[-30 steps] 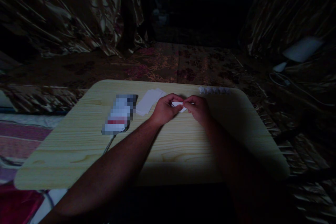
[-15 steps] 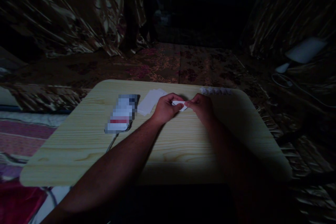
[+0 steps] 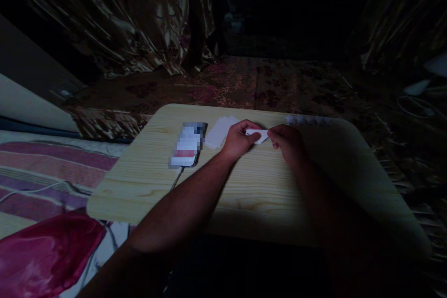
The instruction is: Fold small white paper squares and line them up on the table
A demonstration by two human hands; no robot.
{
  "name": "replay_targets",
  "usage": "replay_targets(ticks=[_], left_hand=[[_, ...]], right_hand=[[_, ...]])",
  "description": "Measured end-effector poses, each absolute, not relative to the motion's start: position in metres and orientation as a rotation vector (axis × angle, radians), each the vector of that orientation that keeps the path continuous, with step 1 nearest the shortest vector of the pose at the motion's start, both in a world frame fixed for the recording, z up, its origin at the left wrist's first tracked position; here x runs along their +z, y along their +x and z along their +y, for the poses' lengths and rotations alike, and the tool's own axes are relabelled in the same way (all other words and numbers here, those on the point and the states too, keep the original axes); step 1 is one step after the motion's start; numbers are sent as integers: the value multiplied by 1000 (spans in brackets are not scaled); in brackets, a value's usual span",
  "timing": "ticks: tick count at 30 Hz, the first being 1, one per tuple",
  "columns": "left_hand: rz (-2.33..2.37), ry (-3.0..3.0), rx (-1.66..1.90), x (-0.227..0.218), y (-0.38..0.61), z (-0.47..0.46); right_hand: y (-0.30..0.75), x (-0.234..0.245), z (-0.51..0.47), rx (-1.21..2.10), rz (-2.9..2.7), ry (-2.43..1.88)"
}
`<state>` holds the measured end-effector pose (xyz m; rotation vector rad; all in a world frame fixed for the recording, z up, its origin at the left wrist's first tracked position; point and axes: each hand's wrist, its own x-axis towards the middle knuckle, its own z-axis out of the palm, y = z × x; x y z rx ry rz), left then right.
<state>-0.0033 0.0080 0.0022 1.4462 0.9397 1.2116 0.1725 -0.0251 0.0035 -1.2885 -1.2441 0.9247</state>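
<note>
Pale yellow wood grain covers a rounded rectangular bench (image 3: 139, 186) in a dim room. Above its middle, toward the far edge, a person's two bare hands hold a small, angular piece of white paper (image 3: 262, 134). The left hand (image 3: 238, 140) has its grip closed on the paper, thumb laid on top and fingers curled behind. The right hand (image 3: 288, 142) has its grip drawn to a narrow pinch at the paper's right-hand tip. On the bench's far side, left of centre, lies a slightly fanned stack of white rectangular sheets (image 3: 219, 132). Nearer the bench's left edge rests a flat, dark-edged phone (image 3: 188, 144), its bright screen blurred out, with a white cable (image 3: 177, 179) at its near end. Along the bench's far right edge sits a row of small, pale, pointed shapes (image 3: 309, 121), too dim to make out fully. Beyond the bench are a brown floral cloth (image 3: 237, 79) and glossy patterned curtains (image 3: 174, 23); to its left, a pink-and-purple striped bed cover (image 3: 35, 160) and a shiny magenta cloth (image 3: 52, 249).
</note>
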Motion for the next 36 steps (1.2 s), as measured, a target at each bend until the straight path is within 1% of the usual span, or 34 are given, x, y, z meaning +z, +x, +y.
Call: replay_targets(ticks=[5,13,19,25,30,33,36], left_hand=[[925,1438,1203,1,-3,8],[925,1503,1091,4,-1,7],[939,1474,1075,3,-3,6],[894,1402,1128,3,-1,6],[869,1263,1060,3,2,5],[883,1244,1098,1,3,6],[915,1235,1130,-1,3,7]], right_hand=[[171,-5,-24,888,-1256,-1221],[168,2,-26,875,-1306,-1265],[167,4,-29,859,-1326,-1272],[168,2,-26,846,-1200,-1288],[171,-5,-19,828,-1018,-1162],[170,-5,-19,841,-1026,-1134],[168,-1,-22,835,-1088,-1232]])
